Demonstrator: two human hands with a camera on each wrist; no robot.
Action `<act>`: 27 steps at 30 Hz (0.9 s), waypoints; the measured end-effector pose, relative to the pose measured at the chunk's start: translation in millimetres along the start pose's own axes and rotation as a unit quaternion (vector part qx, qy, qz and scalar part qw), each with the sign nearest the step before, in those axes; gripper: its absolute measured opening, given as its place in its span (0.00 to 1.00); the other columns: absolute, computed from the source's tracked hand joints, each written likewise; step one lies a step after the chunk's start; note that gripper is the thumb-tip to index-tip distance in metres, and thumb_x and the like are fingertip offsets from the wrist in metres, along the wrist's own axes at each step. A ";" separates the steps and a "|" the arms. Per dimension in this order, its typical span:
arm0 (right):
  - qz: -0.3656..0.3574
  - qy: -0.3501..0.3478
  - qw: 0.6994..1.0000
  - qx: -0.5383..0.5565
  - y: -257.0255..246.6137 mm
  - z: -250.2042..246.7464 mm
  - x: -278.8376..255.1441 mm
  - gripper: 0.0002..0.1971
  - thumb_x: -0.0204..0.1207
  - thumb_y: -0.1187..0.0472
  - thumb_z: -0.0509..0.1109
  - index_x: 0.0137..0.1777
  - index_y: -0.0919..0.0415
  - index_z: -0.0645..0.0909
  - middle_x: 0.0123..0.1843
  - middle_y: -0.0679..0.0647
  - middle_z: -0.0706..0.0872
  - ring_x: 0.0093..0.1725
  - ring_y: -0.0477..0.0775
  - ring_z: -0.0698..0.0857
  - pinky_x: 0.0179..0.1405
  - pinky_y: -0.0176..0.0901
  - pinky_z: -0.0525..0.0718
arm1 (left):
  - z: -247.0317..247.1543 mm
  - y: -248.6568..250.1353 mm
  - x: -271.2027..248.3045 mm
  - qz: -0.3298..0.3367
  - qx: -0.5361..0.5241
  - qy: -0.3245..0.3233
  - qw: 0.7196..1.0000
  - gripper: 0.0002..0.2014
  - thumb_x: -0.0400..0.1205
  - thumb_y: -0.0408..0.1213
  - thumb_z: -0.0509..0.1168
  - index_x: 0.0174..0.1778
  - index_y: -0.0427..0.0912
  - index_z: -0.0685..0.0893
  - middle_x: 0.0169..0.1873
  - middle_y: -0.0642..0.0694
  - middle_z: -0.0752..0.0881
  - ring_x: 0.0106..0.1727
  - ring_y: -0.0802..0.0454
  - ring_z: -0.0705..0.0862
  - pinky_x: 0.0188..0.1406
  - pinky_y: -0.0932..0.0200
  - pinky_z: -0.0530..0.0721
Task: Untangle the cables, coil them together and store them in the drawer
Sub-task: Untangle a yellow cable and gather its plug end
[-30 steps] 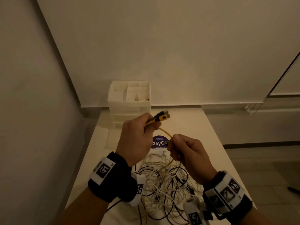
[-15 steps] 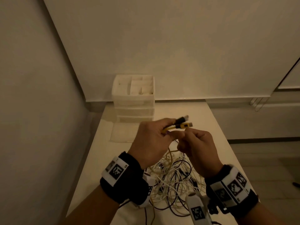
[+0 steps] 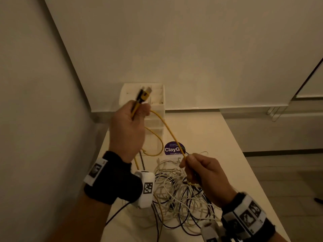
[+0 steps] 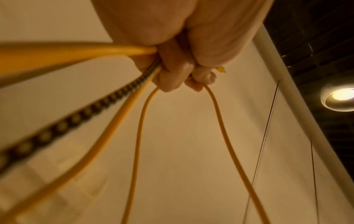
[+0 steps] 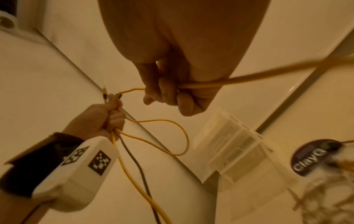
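My left hand (image 3: 134, 117) is raised and grips the plug ends (image 3: 144, 94) of a yellow cable (image 3: 167, 128) and a black braided cable (image 4: 80, 113), with a yellow loop (image 3: 153, 147) hanging below the fist. From that fist the yellow cable runs down to my right hand (image 3: 195, 165), which pinches it lower, above the tangle of white and black cables (image 3: 181, 194) on the table. In the right wrist view the right fingers (image 5: 168, 94) curl round the yellow cable (image 5: 249, 77). The white drawer unit (image 3: 153, 109) stands at the table's far end, behind the left hand.
A round purple sticker (image 3: 172, 149) lies on the white table (image 3: 218, 140) between the drawer unit and the tangle. A wall runs close along the table's left side. The floor drops away past the table's right edge.
The hands, close together half a second ago, have drawn apart: the left rose with the plug ends, the right slid down the yellow cable toward the tangle.
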State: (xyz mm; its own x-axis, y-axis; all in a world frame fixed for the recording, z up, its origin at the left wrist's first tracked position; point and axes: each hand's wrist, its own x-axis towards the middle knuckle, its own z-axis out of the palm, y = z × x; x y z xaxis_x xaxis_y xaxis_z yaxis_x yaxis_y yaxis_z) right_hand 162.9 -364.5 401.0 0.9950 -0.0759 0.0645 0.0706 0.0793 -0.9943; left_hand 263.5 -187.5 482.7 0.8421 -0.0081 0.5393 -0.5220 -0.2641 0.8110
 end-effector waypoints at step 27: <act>0.133 -0.020 0.989 -0.062 33.0 -36.8 -108.0 0.30 0.63 0.29 0.72 0.40 0.59 0.83 0.26 0.57 0.68 0.26 0.55 0.65 0.27 0.48 0.64 | 0.7 -3.5 -44.2 -0.029 -0.053 -0.230 0.971 0.14 0.79 0.51 0.68 0.38 0.43 0.85 0.19 0.58 0.73 0.19 0.62 0.66 0.21 0.64 0.65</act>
State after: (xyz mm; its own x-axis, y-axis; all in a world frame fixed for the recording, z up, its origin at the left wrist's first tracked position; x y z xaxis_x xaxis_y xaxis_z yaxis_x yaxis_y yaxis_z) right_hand 55.2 -390.3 358.1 0.9794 -0.0299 -0.1999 -0.2008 -0.0319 -0.9791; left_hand 228.2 -186.9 455.8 0.8294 -0.4324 0.3537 -0.4625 -0.1762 0.8689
